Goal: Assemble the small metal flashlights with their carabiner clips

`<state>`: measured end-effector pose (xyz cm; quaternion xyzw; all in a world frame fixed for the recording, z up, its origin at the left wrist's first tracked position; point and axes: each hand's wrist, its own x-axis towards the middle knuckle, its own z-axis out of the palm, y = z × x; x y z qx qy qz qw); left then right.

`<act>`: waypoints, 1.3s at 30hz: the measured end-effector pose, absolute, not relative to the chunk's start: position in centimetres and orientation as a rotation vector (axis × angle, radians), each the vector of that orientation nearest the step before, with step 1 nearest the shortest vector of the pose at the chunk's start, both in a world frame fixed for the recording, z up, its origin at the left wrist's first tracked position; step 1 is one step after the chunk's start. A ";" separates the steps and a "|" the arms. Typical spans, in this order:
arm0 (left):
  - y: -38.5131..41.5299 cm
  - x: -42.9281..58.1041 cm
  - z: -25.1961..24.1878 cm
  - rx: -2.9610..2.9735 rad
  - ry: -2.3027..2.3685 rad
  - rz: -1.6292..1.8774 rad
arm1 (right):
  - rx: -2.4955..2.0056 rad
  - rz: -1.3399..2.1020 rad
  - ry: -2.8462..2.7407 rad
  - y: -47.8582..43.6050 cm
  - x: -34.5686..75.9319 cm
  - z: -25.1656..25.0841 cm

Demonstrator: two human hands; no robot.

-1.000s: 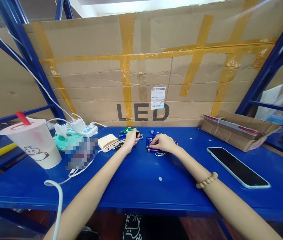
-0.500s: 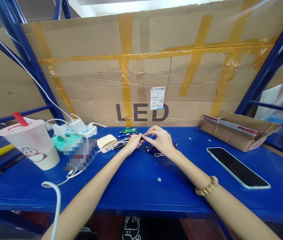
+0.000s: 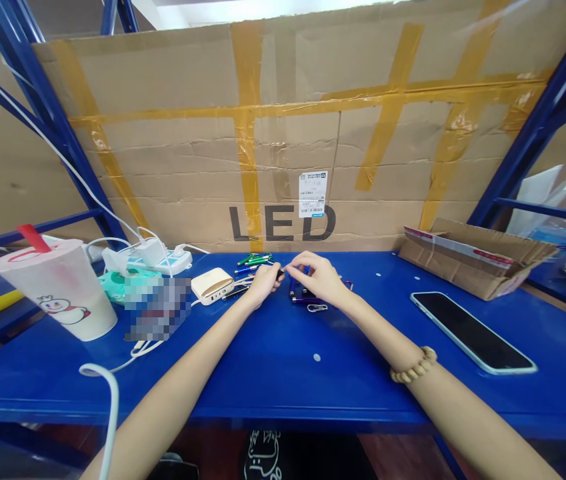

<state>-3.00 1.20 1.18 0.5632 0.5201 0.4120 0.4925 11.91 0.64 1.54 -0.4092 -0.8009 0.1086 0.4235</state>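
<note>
Big dark letters on the brown cardboard (image 3: 187, 167) say LED. A strip of yellow tape (image 3: 250, 227) runs over the foot of the L. Just above the D sits a small white sticker (image 3: 313, 194) with a barcode and a square code on it, but its tiny print is too small to read.

A glossy, blue-painted metal bench top (image 3: 283, 387) runs across the view, backed at twelve o'clock by a rough, matt cardboard sheet (image 3: 283, 157) crossed with shiny packing tape (image 3: 247, 133). Smooth metallic barrels (image 3: 299, 298) lie near centre. A matt plastic cup (image 3: 55, 290) stands at nine o'clock, a glossy glass phone screen (image 3: 473, 332) at three, and a wooden bead bracelet (image 3: 413, 365) is seen at four.
</note>
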 end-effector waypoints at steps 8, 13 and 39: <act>1.7 -3.7 1.5 1.243 1.217 1.142 | -1.649 -0.015 -2.108 1.6 14.1 1.5; 1.6 -3.8 1.7 1.240 1.186 1.172 | -1.768 0.022 -2.171 1.5 14.1 1.4; 2.7 -5.0 1.1 1.091 1.356 1.507 | -1.670 0.149 -2.407 0.4 14.9 3.6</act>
